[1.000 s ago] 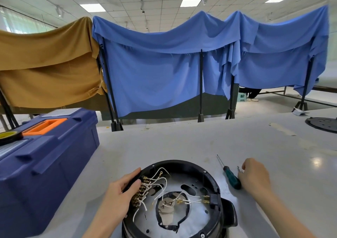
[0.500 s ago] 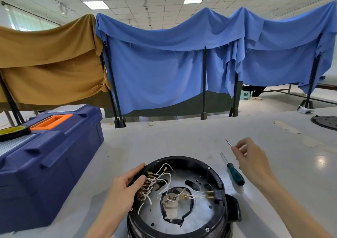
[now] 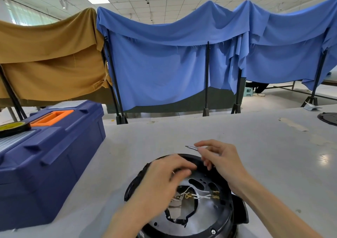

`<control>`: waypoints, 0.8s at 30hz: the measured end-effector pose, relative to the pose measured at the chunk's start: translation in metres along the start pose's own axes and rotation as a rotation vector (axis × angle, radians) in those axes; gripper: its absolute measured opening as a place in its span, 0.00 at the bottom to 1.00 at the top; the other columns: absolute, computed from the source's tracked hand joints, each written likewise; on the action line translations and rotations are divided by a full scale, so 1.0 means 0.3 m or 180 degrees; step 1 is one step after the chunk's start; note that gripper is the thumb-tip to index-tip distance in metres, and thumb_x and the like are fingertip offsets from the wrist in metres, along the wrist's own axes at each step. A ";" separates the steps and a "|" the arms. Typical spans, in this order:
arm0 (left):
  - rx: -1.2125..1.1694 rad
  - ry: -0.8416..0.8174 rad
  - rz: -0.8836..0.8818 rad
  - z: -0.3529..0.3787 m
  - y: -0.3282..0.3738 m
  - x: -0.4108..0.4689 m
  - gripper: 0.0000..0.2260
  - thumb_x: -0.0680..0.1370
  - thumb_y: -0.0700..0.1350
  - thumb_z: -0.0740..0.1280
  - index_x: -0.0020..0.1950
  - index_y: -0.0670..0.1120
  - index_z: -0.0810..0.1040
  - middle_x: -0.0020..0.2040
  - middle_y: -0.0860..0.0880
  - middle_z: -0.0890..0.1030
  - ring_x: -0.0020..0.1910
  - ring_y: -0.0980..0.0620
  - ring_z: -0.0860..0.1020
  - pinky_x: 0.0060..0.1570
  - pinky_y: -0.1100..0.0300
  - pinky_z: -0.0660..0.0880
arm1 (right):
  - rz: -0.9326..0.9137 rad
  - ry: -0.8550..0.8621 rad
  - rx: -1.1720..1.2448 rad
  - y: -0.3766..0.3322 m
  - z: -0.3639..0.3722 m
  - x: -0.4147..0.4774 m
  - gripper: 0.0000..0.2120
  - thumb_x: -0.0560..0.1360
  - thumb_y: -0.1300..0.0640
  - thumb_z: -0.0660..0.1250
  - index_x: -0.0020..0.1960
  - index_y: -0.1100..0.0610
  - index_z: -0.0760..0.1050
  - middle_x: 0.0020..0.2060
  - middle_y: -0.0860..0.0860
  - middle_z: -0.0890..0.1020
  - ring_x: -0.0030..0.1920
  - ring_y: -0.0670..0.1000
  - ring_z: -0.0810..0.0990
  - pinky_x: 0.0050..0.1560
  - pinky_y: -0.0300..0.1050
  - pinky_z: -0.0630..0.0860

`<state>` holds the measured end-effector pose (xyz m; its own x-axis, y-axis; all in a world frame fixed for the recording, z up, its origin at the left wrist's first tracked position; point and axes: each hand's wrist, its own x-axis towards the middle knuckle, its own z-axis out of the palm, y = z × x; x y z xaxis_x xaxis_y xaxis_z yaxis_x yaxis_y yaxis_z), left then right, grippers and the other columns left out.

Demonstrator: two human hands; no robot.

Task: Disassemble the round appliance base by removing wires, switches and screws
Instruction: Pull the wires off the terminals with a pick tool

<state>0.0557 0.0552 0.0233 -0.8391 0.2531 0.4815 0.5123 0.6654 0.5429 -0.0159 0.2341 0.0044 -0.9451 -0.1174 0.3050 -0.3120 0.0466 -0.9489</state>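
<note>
The round black appliance base (image 3: 230, 209) lies open side up on the table in front of me. White wires (image 3: 200, 196) with brass terminals cross its metal plate, and a hex screw (image 3: 213, 231) sits in the near rim. My left hand (image 3: 162, 181) hovers over the base's left side, its fingers blurred and reaching forward with nothing visible in them; it hides the terminal block. My right hand (image 3: 225, 162) is above the far rim. It pinches a thin metal-tipped tool (image 3: 190, 147) that points left.
A dark blue toolbox (image 3: 54, 155) with an orange handle stands at the left, with a yellow tape roll (image 3: 12, 127) on its lid. A black round plate (image 3: 329, 118) lies at the table's far right. Fabric-draped stands stand behind the grey table (image 3: 273, 155).
My right hand lifted the small tool from beside the green screwdriver and brought it left over the base. My left hand moved from the base's left rim up over the wires.
</note>
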 end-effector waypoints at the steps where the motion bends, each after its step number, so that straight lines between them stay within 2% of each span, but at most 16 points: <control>1: -0.0059 -0.0280 0.0026 0.024 0.015 0.013 0.10 0.79 0.42 0.66 0.56 0.53 0.83 0.51 0.59 0.81 0.52 0.63 0.77 0.54 0.69 0.71 | -0.0001 0.0042 0.0047 0.006 0.003 0.005 0.07 0.75 0.62 0.71 0.44 0.52 0.85 0.27 0.50 0.79 0.28 0.47 0.75 0.30 0.37 0.72; 5: 0.0123 -0.0934 -0.0125 0.113 0.027 0.048 0.09 0.80 0.42 0.64 0.56 0.48 0.83 0.52 0.51 0.82 0.53 0.56 0.77 0.57 0.62 0.71 | 0.0120 0.0092 0.0182 0.021 0.000 0.013 0.06 0.73 0.61 0.73 0.41 0.52 0.86 0.25 0.49 0.79 0.27 0.47 0.74 0.29 0.36 0.72; 12: 0.0042 -0.1294 -0.0466 0.142 0.001 0.084 0.07 0.78 0.41 0.67 0.51 0.46 0.84 0.47 0.46 0.84 0.47 0.51 0.80 0.53 0.52 0.76 | 0.0226 0.0102 0.0259 0.027 0.014 0.042 0.03 0.68 0.58 0.77 0.37 0.55 0.85 0.24 0.51 0.78 0.26 0.47 0.72 0.27 0.36 0.71; 15: -0.0138 -0.1277 -0.0547 0.148 -0.010 0.080 0.06 0.78 0.40 0.66 0.49 0.44 0.83 0.43 0.43 0.83 0.41 0.52 0.80 0.49 0.55 0.78 | 0.0251 0.0178 0.0270 0.031 0.021 0.048 0.06 0.67 0.56 0.78 0.34 0.56 0.84 0.23 0.51 0.77 0.24 0.48 0.72 0.25 0.36 0.69; 17: -0.0228 -0.1192 -0.0564 0.152 -0.017 0.074 0.06 0.79 0.39 0.65 0.47 0.44 0.83 0.36 0.44 0.82 0.32 0.57 0.77 0.40 0.63 0.76 | 0.0269 0.0246 0.0371 0.035 0.020 0.048 0.08 0.67 0.56 0.78 0.34 0.57 0.83 0.23 0.52 0.76 0.23 0.48 0.70 0.23 0.37 0.68; 19: -0.0190 -0.1125 -0.0547 0.154 -0.015 0.072 0.07 0.79 0.39 0.65 0.45 0.43 0.83 0.30 0.50 0.77 0.28 0.61 0.74 0.33 0.72 0.71 | 0.0267 0.0297 0.0470 0.038 0.018 0.047 0.07 0.67 0.57 0.79 0.33 0.58 0.83 0.22 0.52 0.75 0.22 0.48 0.68 0.23 0.37 0.68; 20: -0.0137 -0.1099 -0.0551 0.156 -0.013 0.072 0.07 0.78 0.38 0.65 0.45 0.43 0.83 0.29 0.52 0.76 0.28 0.61 0.74 0.33 0.73 0.71 | 0.0255 0.0310 0.0502 0.038 0.018 0.047 0.07 0.66 0.58 0.79 0.33 0.58 0.82 0.21 0.52 0.74 0.22 0.49 0.68 0.23 0.37 0.67; 22: 0.0007 -0.1052 -0.0553 0.162 -0.012 0.071 0.08 0.78 0.36 0.65 0.45 0.44 0.82 0.32 0.53 0.76 0.31 0.61 0.76 0.38 0.68 0.76 | 0.0224 0.0328 0.0520 0.038 0.020 0.045 0.08 0.67 0.58 0.79 0.32 0.57 0.82 0.21 0.52 0.74 0.21 0.49 0.67 0.22 0.37 0.67; 24: 0.0131 -0.1020 -0.0549 0.167 -0.008 0.066 0.10 0.76 0.34 0.63 0.46 0.45 0.82 0.35 0.53 0.77 0.33 0.66 0.76 0.41 0.67 0.78 | 0.0187 0.0349 0.0487 0.036 0.022 0.042 0.08 0.67 0.58 0.78 0.31 0.56 0.82 0.21 0.51 0.74 0.21 0.49 0.67 0.23 0.37 0.67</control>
<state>0.0287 0.0940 -0.0030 -0.9306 0.3375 0.1417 0.3559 0.7437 0.5660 -0.0307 0.2265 -0.0026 -0.9688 -0.0097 0.2476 -0.2454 -0.1020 -0.9640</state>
